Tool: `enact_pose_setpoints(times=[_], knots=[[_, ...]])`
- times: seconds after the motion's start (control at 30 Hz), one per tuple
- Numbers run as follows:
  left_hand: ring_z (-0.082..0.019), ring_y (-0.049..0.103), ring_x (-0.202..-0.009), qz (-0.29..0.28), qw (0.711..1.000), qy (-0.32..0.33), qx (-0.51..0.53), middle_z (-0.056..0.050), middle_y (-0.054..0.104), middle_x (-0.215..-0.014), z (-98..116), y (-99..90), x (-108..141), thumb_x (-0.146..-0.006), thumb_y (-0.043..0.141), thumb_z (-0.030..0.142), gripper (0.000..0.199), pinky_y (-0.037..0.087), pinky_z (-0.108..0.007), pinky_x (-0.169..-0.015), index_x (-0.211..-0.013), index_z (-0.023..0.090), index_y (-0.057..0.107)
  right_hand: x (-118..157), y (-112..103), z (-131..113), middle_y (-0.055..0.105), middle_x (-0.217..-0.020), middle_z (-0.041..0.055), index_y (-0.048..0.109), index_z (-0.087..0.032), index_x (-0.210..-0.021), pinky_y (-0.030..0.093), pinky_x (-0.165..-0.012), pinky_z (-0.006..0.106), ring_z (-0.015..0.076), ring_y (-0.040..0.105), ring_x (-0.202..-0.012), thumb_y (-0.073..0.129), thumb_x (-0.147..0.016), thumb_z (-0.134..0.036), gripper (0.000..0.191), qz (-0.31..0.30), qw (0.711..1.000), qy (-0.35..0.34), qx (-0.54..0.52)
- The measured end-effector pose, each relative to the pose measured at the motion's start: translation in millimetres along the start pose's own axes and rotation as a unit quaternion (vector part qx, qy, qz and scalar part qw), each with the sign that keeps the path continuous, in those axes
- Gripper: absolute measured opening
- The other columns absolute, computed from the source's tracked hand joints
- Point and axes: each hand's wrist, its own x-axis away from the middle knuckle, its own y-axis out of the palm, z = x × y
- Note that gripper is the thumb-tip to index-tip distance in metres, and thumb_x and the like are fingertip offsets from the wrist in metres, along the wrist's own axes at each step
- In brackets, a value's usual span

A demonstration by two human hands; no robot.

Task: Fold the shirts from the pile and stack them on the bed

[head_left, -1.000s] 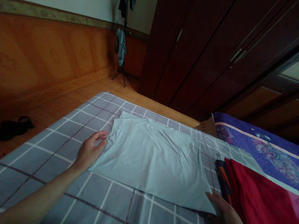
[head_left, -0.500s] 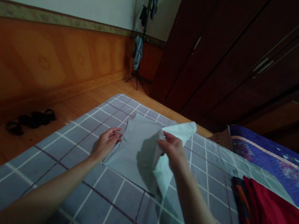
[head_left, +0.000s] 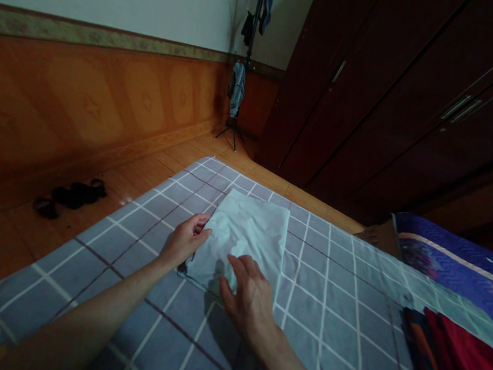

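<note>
A pale blue T-shirt [head_left: 238,245] lies folded into a narrow rectangle on a grey checked mattress cover [head_left: 326,309]. My left hand [head_left: 185,240] rests against the shirt's left edge, its fingertips on the fabric. My right hand [head_left: 247,295] lies on the lower part of the shirt with its fingers spread, pressing flat. Neither hand lifts the cloth. The shirt's lower end is partly hidden by my right hand.
A pile of red and orange cloth [head_left: 451,367] lies at the lower right, beside a purple quilt [head_left: 449,257]. Beyond the mattress are a wooden floor, dark sandals [head_left: 71,196], a clothes stand [head_left: 238,88] and a dark wardrobe [head_left: 369,92].
The shirt's raised right side has been laid over, leaving a narrower rectangle. My right hand has dropped from holding that flap to pressing on the shirt. The view has shifted slightly.
</note>
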Motion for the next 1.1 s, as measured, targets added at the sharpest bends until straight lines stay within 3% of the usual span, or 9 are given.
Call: enact_pose_setpoints(times=[0.2, 0.33, 0.43, 0.57, 0.7, 0.8, 0.93, 1.0, 1.1], knots=[[-0.020, 0.063, -0.074, -0.067, 0.975, 0.000, -0.211, -0.007, 0.066, -0.101, 13, -16.7, 6, -0.073, 0.060, 0.038, 0.062, 0.048, -0.030, -0.068, -0.131, 0.019, 0.047, 51, -13, 71, 0.064, -0.097, 0.0112, 0.046, -0.011, -0.126, 0.048, -0.069, 0.036, 0.0259, 0.064, -0.083, 0.042, -0.090, -0.039, 0.047, 0.003, 0.982, 0.186, 0.040], [-0.027, 0.064, -0.080, -0.145, 0.939, -0.009, -0.310, -0.008, 0.067, -0.092, 22, -22.7, 17, -0.071, 0.061, 0.046, 0.075, 0.044, -0.030, -0.066, -0.137, 0.019, 0.039, 61, -12, 70, 0.063, -0.072, 0.0022, 0.037, -0.009, -0.135, 0.044, -0.062, 0.031, 0.0219, 0.063, -0.068, 0.046, -0.085, -0.039, 0.060, -0.049, 0.965, 0.253, -0.057], [-0.030, 0.064, -0.086, -0.159, 0.926, 0.000, -0.342, -0.010, 0.067, -0.095, 22, -21.3, 21, -0.072, 0.060, 0.041, 0.075, 0.042, -0.032, -0.070, -0.139, 0.020, 0.036, 57, -5, 60, 0.054, -0.059, -0.0033, 0.037, -0.006, -0.135, 0.040, -0.058, 0.029, 0.0176, 0.056, -0.057, 0.046, -0.076, -0.026, 0.064, -0.024, 0.962, 0.237, -0.134], [-0.026, 0.063, -0.083, -0.160, 0.956, 0.000, -0.246, -0.007, 0.065, -0.094, 26, -10.6, 27, -0.069, 0.059, 0.031, 0.069, 0.043, -0.031, -0.071, -0.134, 0.018, 0.039, 49, -14, 68, 0.040, -0.049, -0.0095, 0.044, -0.004, -0.128, 0.037, -0.046, 0.025, 0.0123, 0.043, -0.043, 0.045, -0.063, -0.023, 0.068, 0.014, 0.916, 0.250, -0.314], [-0.021, 0.060, -0.079, -0.219, 0.974, -0.028, -0.061, -0.004, 0.062, -0.091, 50, 20.5, 64, -0.072, 0.057, 0.031, 0.063, 0.046, -0.030, -0.070, -0.130, 0.017, 0.037, 62, -57, 98, 0.028, -0.048, -0.0133, 0.053, -0.009, -0.120, 0.030, -0.035, 0.021, 0.0077, 0.031, -0.036, 0.053, -0.058, -0.031, 0.066, 0.080, 0.853, 0.298, -0.422], [-0.017, 0.059, -0.080, -0.304, 0.949, -0.063, 0.052, -0.004, 0.060, -0.094, 72, 47.6, 110, -0.076, 0.057, 0.032, 0.059, 0.046, -0.026, -0.068, -0.130, 0.019, 0.035, 99, -92, 129, 0.033, -0.050, -0.0107, 0.061, -0.013, -0.112, 0.028, -0.037, 0.020, 0.0066, 0.033, -0.038, 0.058, -0.060, -0.036, 0.056, 0.128, 0.852, 0.320, -0.395], [-0.010, 0.053, -0.048, -0.495, 0.851, -0.156, 0.077, 0.002, 0.058, -0.075, 96, 64.8, 147, -0.079, 0.056, 0.033, 0.072, 0.039, -0.019, -0.044, -0.142, 0.021, 0.022, 167, -109, 166, 0.047, -0.052, -0.0045, 0.066, -0.013, -0.104, 0.035, -0.043, 0.025, 0.0120, 0.045, -0.043, 0.056, -0.065, -0.040, 0.049, 0.103, 0.895, 0.362, -0.239], [-0.010, 0.051, -0.045, -0.492, 0.861, -0.124, 0.030, 0.003, 0.058, -0.071, 105, 67.6, 142, -0.080, 0.055, 0.033, 0.069, 0.038, -0.019, -0.042, -0.142, 0.021, 0.027, 191, -106, 172, 0.059, -0.065, 0.0017, 0.068, -0.015, -0.101, 0.043, -0.051, 0.029, 0.0178, 0.056, -0.056, 0.054, -0.068, -0.039, 0.043, 0.110, 0.917, 0.369, -0.101], [-0.014, 0.057, -0.055, -0.393, 0.916, 0.031, -0.072, 0.001, 0.061, -0.069, 115, 77.6, 107, -0.080, 0.053, 0.033, 0.046, 0.043, -0.022, -0.051, -0.125, 0.021, 0.054, 205, -93, 154, 0.065, -0.098, 0.0074, 0.067, -0.020, -0.102, 0.051, -0.072, 0.034, 0.0235, 0.063, -0.086, 0.050, -0.078, -0.036, 0.034, 0.145, 0.947, 0.286, 0.004]])
